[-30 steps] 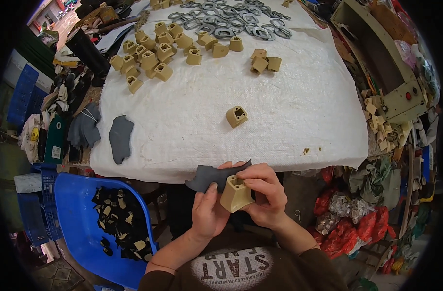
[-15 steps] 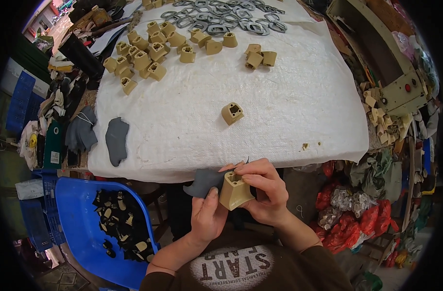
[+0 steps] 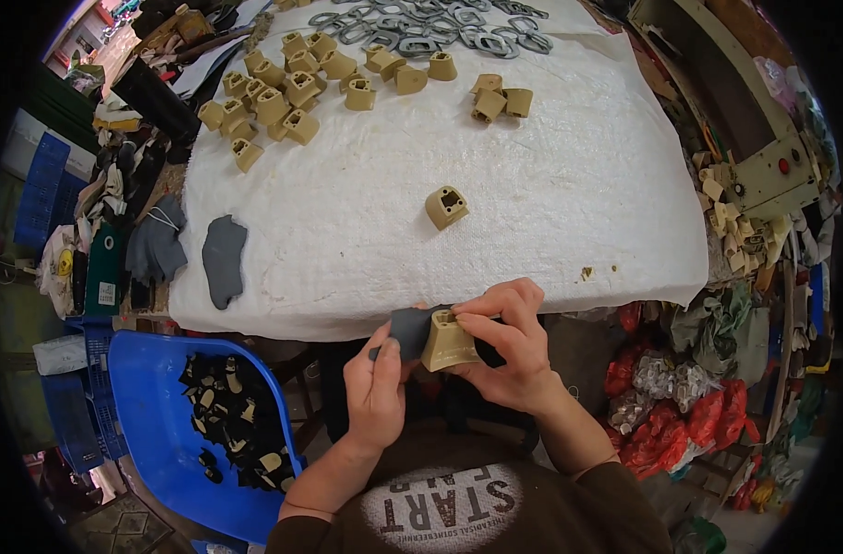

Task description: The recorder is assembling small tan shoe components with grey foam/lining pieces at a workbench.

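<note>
Hard to make out: whether the dark grey sheet piece (image 3: 410, 331) wraps behind the tan moulded block (image 3: 450, 343) or merely lies against its left face; contact zone covered by fingers. Underside of the block hidden by the right palm. Contents of the blue plastic chair seat (image 3: 153, 397) readable only as a heap of dark offcuts (image 3: 232, 420) with a few pale bits among them. Upper rim of the view bent and cropped, cutting off the row of grey metal rings (image 3: 421, 23).

Left hand (image 3: 377, 388) raised from the lower edge, palm turned inward, thumb and forefinger pinched shut on the grey sheet piece, remaining fingers loosely curled. Right hand (image 3: 509, 346) curled over the tan moulded block, fingertips pressing its top and thumb at its side, closed firmly around it. Block held upright just in front of the near edge of the white cloth-covered table (image 3: 532, 212), above the lap.

On the cloth: a single tan block (image 3: 446, 206) lying apart near the middle, a cluster of like blocks (image 3: 283, 92) at the far left, another grey sheet piece (image 3: 224, 258) at the left edge.
</note>
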A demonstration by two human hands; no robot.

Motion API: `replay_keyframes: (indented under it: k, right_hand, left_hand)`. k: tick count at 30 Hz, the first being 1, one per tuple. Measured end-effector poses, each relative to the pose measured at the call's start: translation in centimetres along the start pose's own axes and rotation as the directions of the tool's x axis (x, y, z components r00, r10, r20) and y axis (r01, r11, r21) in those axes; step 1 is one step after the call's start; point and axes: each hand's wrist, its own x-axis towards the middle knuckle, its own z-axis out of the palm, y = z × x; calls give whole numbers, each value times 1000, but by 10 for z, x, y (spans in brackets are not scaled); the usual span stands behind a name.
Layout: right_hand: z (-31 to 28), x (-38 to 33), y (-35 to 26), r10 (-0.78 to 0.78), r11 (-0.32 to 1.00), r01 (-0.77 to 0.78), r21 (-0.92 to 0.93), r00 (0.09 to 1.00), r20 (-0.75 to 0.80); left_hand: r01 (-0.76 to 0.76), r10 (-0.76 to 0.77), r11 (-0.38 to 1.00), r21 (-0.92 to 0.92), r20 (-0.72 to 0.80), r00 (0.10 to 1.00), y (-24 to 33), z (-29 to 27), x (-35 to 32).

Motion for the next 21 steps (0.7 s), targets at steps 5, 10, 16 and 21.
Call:
replay_keyframes:
  k: [5,10,16,21]
  right_hand:
    - [-8,10,-16,128,970,-90,-225,979,161]
    - [-6,11,-15,150,952,-76,-297,961,234]
    - [0,7,-13,106,942,-13,-334,960,260]
    - [3,-2,4,120,967,-72,-245,975,189]
  left_hand:
    - [-11,9,977,211,12,1000,-9,-5,1]
    - [-9,7,907,420,6,1000,-13,-5,0]
    - [-99,97,674,732,45,994,-7,11,3]
    - [-320,201,527,788,250,947,-4,8,4]
